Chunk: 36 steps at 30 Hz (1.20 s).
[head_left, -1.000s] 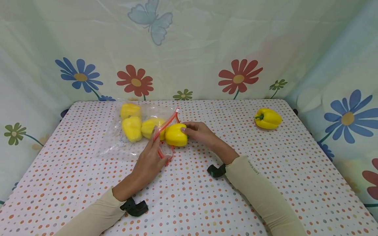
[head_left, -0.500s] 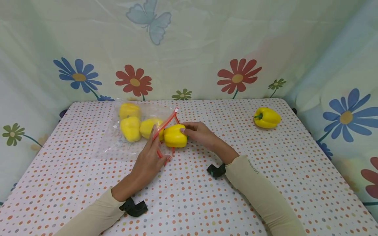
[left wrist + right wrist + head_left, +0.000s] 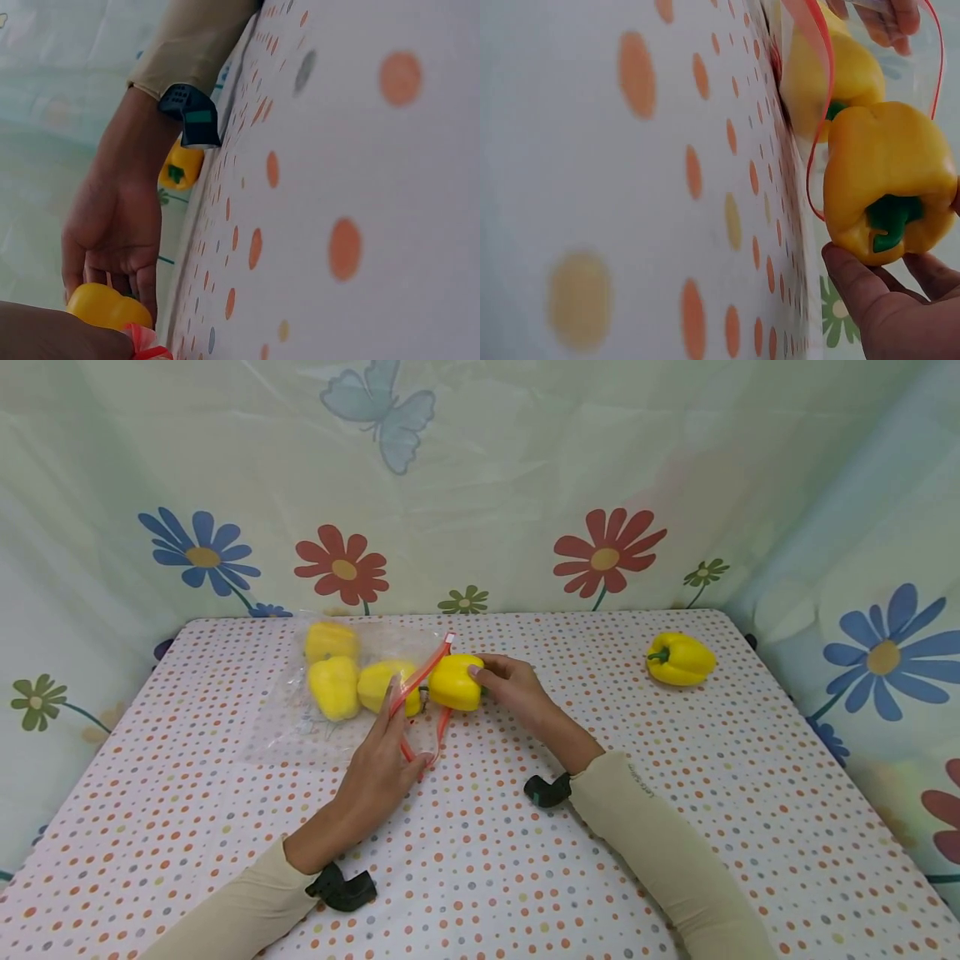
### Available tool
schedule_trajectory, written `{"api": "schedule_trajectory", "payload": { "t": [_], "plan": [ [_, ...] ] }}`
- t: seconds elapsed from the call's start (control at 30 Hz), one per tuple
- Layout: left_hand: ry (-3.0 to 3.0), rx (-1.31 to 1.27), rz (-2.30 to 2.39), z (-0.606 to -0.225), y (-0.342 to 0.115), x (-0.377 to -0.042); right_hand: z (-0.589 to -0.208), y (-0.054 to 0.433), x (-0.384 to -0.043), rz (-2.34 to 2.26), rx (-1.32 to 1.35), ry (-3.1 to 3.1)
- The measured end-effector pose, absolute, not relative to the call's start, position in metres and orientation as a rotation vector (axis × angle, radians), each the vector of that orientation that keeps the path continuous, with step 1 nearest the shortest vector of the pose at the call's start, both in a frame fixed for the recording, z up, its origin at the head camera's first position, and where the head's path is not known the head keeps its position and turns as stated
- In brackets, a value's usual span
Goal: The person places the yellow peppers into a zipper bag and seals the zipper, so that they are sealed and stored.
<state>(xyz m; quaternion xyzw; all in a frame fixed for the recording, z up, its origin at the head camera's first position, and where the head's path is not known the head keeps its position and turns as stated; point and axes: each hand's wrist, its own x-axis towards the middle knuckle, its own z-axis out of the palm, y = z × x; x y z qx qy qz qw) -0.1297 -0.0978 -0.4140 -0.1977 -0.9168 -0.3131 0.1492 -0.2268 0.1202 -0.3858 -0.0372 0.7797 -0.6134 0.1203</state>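
A clear zip bag (image 3: 288, 739) with a red-edged mouth lies on the table, three yellow bell peppers (image 3: 333, 687) inside it. My left hand (image 3: 378, 777) grips the bag's mouth, fingers at the upper red edge and thumb at the lower one. Right at that mouth, my right hand (image 3: 517, 693) holds another yellow bell pepper (image 3: 456, 682) between thumb and fingers. In the right wrist view the held bell pepper (image 3: 889, 165) has its green stem turned toward the right palm, and the red edge (image 3: 829, 67) passes behind it.
One more yellow bell pepper (image 3: 681, 659) lies on its side at the table's back right. White cloth with coloured dots covers the table (image 3: 480, 860). A flower-printed curtain (image 3: 480, 485) hangs along the back and sides.
My right hand has lifted the bell pepper slightly up and to the right at the bag's mouth. The left hand and the bagged peppers have stayed in place.
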Motion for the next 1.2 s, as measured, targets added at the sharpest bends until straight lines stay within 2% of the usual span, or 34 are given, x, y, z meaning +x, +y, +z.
{"api": "schedule_trajectory", "payload": {
  "t": [0.57,1.2],
  "plan": [
    [-2.641,-0.577,-0.913,-0.412,-0.097,-0.129,-0.387,0.108,-0.224,-1.716,-0.198,2.273],
    [-2.655,-0.555,-0.894,-0.412,-0.096,-0.129,-0.381,0.111,-0.226,-1.849,-0.060,2.209]
  ]
}}
